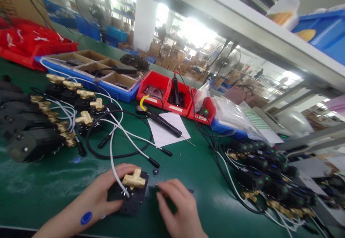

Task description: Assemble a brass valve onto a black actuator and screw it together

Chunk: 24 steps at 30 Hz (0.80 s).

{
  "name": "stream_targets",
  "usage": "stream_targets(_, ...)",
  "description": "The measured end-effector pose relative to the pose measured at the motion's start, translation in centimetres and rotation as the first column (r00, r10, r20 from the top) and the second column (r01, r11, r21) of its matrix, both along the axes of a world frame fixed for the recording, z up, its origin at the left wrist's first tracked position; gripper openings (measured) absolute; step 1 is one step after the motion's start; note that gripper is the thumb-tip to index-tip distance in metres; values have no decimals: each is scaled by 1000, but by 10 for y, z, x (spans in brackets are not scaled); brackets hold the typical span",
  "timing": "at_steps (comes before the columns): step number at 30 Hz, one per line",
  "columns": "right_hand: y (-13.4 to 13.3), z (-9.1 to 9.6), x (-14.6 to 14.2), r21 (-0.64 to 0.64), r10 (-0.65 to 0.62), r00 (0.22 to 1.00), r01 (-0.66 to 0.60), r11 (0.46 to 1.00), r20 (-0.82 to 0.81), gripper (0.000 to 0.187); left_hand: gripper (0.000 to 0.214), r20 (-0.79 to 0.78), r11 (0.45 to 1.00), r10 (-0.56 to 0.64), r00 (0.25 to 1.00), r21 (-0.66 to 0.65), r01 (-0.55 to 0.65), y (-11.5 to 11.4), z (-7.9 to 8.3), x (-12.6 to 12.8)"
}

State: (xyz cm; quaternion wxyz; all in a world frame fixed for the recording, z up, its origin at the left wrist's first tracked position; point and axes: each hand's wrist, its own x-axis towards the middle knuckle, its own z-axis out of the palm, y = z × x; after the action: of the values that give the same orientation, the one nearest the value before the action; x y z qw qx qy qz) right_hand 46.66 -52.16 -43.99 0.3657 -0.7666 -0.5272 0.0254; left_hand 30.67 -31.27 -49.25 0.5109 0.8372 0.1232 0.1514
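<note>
My left hand [101, 195] is wrapped round a black valve body with a brass T fitting [134, 180], held just above the green mat [188, 166]; a white wire runs out from it. My right hand [176, 204] lies beside it to the right, fingers curled over a small dark part that I cannot make out. A tiny black round piece [155, 171] lies on the mat just beyond both hands.
Rows of black valves with brass fittings [61, 116] lie at the left, more with green lights [258, 173] at the right. A soldering iron [164, 123] rests on white paper. Red bins [167, 92] and a blue tray of cardboard boxes [113, 82] stand behind.
</note>
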Motion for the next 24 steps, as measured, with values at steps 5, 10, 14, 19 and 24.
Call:
stream_targets(5, 18, 24, 74, -478, -372, 912, 407, 778, 171, 18, 60, 65, 979, 158, 985, 124, -165, -17, 1, 0)
stream_targets(10, 53, 30, 97, -631, -234, 932, 361, 687, 278, 14, 68, 62, 943, 269, 961, 187, -276, -30, 10, 1)
stream_targets(14, 61, 33, 90, -704, -138, 939, 327, 630, 314, 16, 102, -38, 978, 121, 992, 177, -113, -14, 26, 3)
stream_targets(19, 51, 36, 87, -703, -135, 952, 294, 647, 274, 19, 85, -97, 960, -208, 973, 169, 222, 10, 47, 14)
stream_targets(24, 34, 37, 81, -553, -229, 970, 236, 799, 82, 26, 63, -63, 953, -251, 966, 156, 258, 5, 44, 29)
